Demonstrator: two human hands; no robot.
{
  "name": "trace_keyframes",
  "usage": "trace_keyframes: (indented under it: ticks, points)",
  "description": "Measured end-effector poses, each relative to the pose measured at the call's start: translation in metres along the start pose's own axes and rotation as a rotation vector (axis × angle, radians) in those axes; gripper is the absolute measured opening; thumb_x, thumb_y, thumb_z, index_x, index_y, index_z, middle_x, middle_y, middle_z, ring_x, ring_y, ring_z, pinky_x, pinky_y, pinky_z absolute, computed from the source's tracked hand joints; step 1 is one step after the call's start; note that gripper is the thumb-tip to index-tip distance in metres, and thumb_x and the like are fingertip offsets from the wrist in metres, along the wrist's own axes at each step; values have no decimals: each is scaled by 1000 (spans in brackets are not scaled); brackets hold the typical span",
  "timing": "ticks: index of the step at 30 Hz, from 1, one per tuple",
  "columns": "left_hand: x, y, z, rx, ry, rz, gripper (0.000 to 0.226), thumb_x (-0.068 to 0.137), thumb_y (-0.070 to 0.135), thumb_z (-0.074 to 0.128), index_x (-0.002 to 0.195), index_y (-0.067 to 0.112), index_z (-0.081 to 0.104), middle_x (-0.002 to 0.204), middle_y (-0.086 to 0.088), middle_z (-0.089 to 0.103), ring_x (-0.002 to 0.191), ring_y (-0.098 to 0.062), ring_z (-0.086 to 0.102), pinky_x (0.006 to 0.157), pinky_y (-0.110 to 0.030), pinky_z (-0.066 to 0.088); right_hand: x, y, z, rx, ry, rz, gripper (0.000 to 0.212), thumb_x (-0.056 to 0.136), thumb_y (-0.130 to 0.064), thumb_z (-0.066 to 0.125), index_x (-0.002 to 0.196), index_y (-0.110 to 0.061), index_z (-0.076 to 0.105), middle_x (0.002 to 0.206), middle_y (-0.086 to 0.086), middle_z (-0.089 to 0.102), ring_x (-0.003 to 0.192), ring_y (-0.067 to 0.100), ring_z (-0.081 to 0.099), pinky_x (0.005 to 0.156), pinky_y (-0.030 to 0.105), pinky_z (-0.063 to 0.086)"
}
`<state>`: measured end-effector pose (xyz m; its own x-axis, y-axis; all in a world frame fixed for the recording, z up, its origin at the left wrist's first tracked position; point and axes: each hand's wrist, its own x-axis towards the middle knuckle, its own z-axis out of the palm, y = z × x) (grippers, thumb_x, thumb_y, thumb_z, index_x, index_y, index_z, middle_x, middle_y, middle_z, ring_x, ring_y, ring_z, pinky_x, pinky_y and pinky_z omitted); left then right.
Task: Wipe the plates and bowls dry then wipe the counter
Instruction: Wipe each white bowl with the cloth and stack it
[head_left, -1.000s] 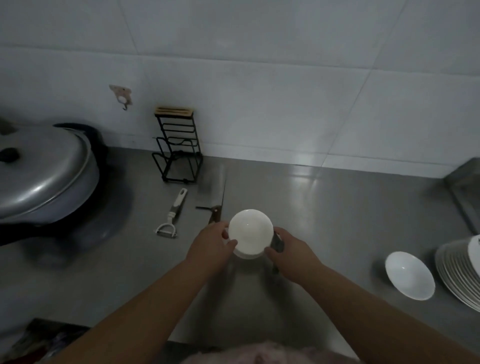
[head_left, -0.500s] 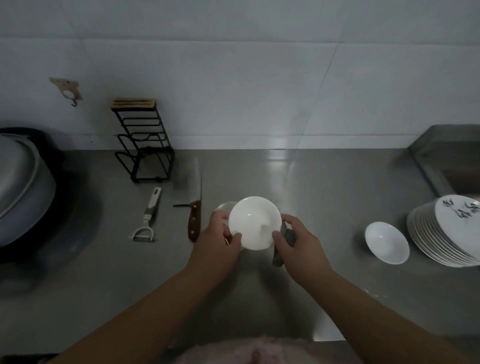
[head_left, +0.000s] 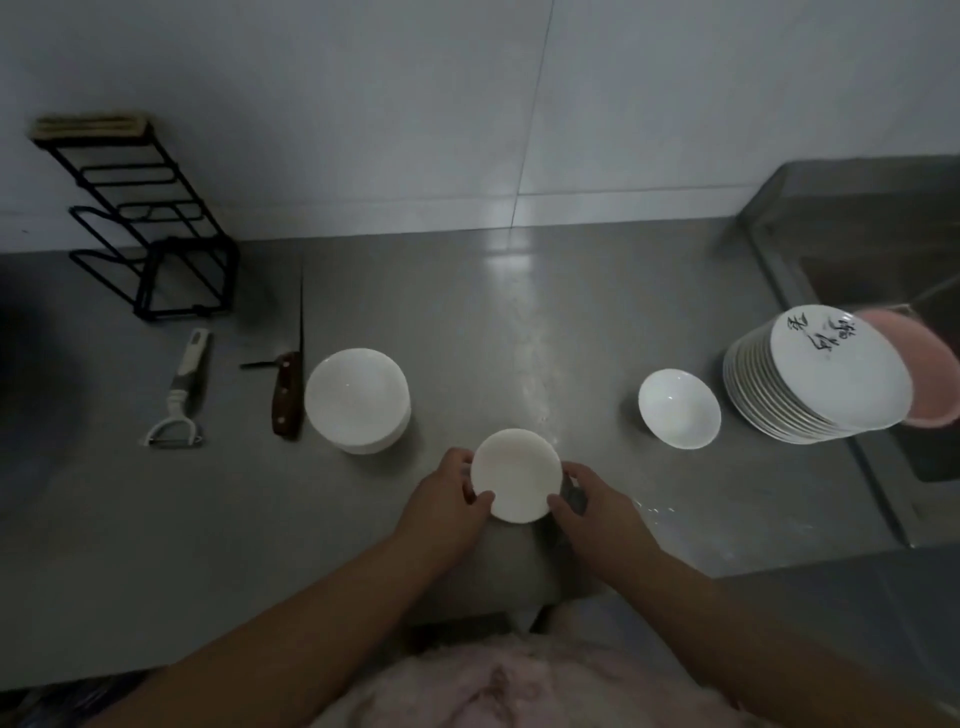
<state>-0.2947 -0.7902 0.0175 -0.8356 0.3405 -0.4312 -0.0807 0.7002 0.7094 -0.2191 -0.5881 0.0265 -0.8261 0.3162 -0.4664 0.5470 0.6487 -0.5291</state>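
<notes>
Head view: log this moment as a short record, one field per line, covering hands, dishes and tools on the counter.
held item: small white bowl, gripped at its rim from both sides
left hand: grips the bowl's left edge
right hand: grips the right edge, dark cloth under its fingers
left of hands: stacked white bowls
right of hands: single white bowl, then plate stack
tools: knife, peeler, black wire rack
surface: steel counter
</notes>
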Motion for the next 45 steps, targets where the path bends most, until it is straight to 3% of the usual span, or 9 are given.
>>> trace_keyframes:
  ticks: [6, 12, 15, 19, 26, 34, 37, 40, 45]
  points:
    - [4, 0, 10, -13, 43, -48, 44, 94, 30, 68, 133, 30, 47, 84, 9, 65, 83, -4, 61, 76, -29, 47, 5, 11, -9, -14, -46, -48, 46, 100, -43, 61, 144, -32, 50, 87, -5, 63, 77, 13, 57, 73, 28, 42]
    - [4, -2, 13, -33, 79, -66, 40, 94, 29, 67, 132, 29, 53, 90, 9, 68, 82, -2, 60, 75, -26, 44, 6, -10, -26, 156, 119, -239, 40, 105, -39, 52, 144, -31, 50, 126, -4, 67, 113, 15, 63, 94, 25, 45]
    - [5, -5, 15, -50, 89, -61, 39, 94, 31, 67, 132, 29, 55, 104, 7, 71, 92, -8, 64, 81, -26, 48, 11, -22, -20, -27, 31, -391, 52, 108, -43, 39, 157, -27, 34, 155, 0, 45, 138, 19, 45, 115, 32, 36]
    - [6, -9, 16, -86, 97, -62, 38, 94, 29, 66, 131, 29, 56, 98, 8, 71, 94, -10, 65, 82, -27, 48, 21, -9, 0, -506, -6, -244, 67, 103, -54, 14, 164, -27, 11, 173, 2, 5, 155, 44, 10, 122, 61, 17]
    - [11, -12, 15, -105, 64, -26, 33, 97, 22, 62, 129, 27, 58, 108, 13, 67, 84, 6, 56, 69, 2, 38, 29, 12, 16, -768, -20, -686, 73, 101, -58, 37, 148, -4, 51, 160, 16, 42, 152, 31, 31, 127, 50, 20]
    - [20, -14, 14, -103, 71, -4, 34, 96, 16, 58, 127, 28, 61, 104, 7, 73, 80, -11, 67, 81, -28, 53, 39, -4, 28, -752, -210, -725, 97, 94, -78, 24, 164, -11, 19, 171, 11, 15, 158, 26, 12, 128, 41, -2]
    - [26, -16, 11, -104, 69, -17, 32, 95, 15, 59, 125, 25, 64, 106, 5, 74, 84, -12, 67, 80, -26, 50, 41, -8, 15, -662, -262, -759, 82, 95, -76, 26, 154, -21, 42, 156, 4, 48, 142, 24, 45, 122, 41, 31]
    - [29, -15, 11, -89, 38, -22, 32, 94, 18, 59, 125, 27, 64, 104, 3, 75, 84, -15, 68, 81, -30, 54, 48, -3, -3, -659, -227, -878, 58, 95, -73, 39, 108, -22, 64, 104, 2, 67, 98, 25, 61, 97, 42, 48]
    - [29, -9, 16, -35, 60, -19, 32, 96, 21, 58, 127, 28, 62, 102, 4, 71, 84, -13, 64, 80, -27, 48, 50, 11, 0, -845, -125, -912, 84, 93, -77, 40, 138, -9, 59, 147, 16, 55, 145, 34, 42, 125, 53, 19]
